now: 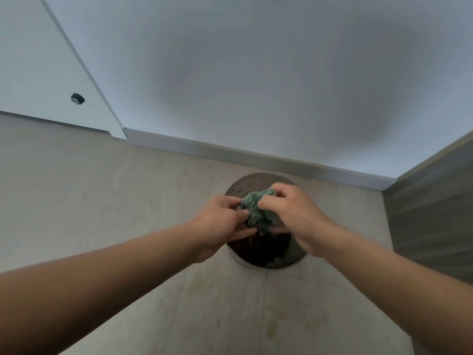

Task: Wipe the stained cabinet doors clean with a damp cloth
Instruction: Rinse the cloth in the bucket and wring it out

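Note:
A crumpled green cloth (258, 210) is bunched between both hands, just above a round metal bowl (294, 258) that stands on the floor. My left hand (220, 221) grips the cloth's left side and my right hand (291, 213) grips its right side, fingers closed around it. A drop hangs under the cloth. Dark water fills the bowl. White cabinet doors (256, 73) rise straight ahead, the large one shadowed by me. A smaller door (38, 60) at the left carries a dark round knob (77, 98).
A silver plinth strip (256, 157) runs along the base of the cabinets. The pale tiled floor (102, 201) shows faint yellowish stains near the bottom centre. A grey panel (435, 213) stands at the right edge.

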